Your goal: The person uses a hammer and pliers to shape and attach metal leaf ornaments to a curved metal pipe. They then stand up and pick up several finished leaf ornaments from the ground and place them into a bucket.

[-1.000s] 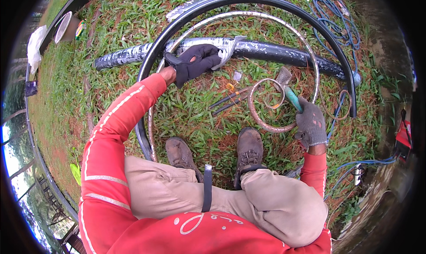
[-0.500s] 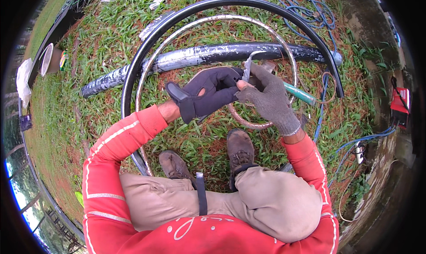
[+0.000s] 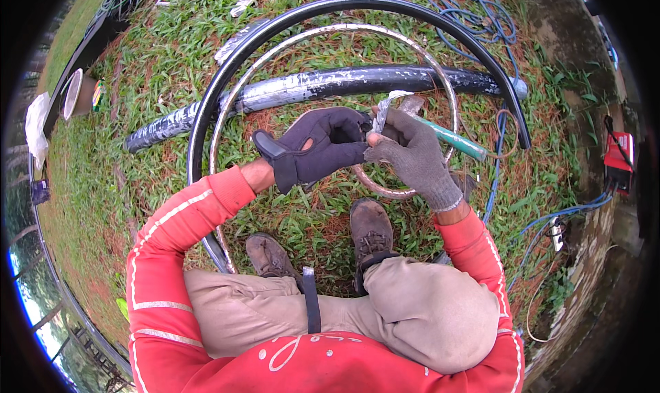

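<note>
My left hand (image 3: 320, 146), in a black glove, is held in front of me with its fingers curled together; what they hold, if anything, is hidden. Close against its fingertips is my right hand (image 3: 416, 152), in a grey knit glove, pinching a crumpled silvery strip (image 3: 382, 113) between thumb and fingers. The strip's free end sticks up and bends over to the right. Below and behind the right hand, a tool with a green handle (image 3: 459, 143) and a grey metal head (image 3: 411, 105) lies on the grass, partly covered by the hand.
A black hoop (image 3: 302, 14) and a thinner, worn whitish hoop (image 3: 323, 30) lie around a thick black-and-silver pipe (image 3: 295, 89). Blue rope (image 3: 481, 15) is heaped at the far right. A red box (image 3: 620, 152) with cables stands by the right wall. A bucket (image 3: 79, 94) is at left.
The silvery strip has turned, and its tip now rises more and curls to the right. Both hands have shifted slightly left and stay close together.
</note>
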A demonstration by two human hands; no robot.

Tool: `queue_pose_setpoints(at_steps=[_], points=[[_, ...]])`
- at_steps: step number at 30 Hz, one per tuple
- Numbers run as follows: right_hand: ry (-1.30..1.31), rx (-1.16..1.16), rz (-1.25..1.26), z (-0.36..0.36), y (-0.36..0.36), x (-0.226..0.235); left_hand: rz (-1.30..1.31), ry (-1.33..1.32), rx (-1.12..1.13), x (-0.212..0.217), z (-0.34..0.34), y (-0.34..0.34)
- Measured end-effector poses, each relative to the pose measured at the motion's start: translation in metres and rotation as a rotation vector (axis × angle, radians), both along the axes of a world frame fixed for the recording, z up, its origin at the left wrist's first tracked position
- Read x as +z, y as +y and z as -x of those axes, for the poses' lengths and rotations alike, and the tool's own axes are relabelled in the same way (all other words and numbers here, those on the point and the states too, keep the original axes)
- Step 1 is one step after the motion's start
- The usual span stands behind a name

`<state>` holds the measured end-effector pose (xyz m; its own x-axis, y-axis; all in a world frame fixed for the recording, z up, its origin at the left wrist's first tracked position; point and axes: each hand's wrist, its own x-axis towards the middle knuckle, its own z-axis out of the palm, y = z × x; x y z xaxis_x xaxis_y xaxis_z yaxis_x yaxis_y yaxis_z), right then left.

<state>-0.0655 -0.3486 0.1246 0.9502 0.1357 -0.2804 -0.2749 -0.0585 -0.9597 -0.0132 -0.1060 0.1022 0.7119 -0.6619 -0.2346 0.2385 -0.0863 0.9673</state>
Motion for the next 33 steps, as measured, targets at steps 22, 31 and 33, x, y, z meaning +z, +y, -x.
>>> queue_pose_setpoints(at_steps=[22,31,33], points=[[-0.043,-0.057,-0.037,0.0,-0.006,-0.011,-0.12,-0.063,0.058,0.006,-0.004,-0.006],[0.007,-0.102,-0.081,-0.008,-0.005,-0.02,-0.241,-0.506,-0.009,-0.014,-0.003,0.012],[-0.042,-0.116,0.0,-0.016,-0.018,-0.022,-0.291,-0.468,-0.009,-0.001,-0.011,0.011]])
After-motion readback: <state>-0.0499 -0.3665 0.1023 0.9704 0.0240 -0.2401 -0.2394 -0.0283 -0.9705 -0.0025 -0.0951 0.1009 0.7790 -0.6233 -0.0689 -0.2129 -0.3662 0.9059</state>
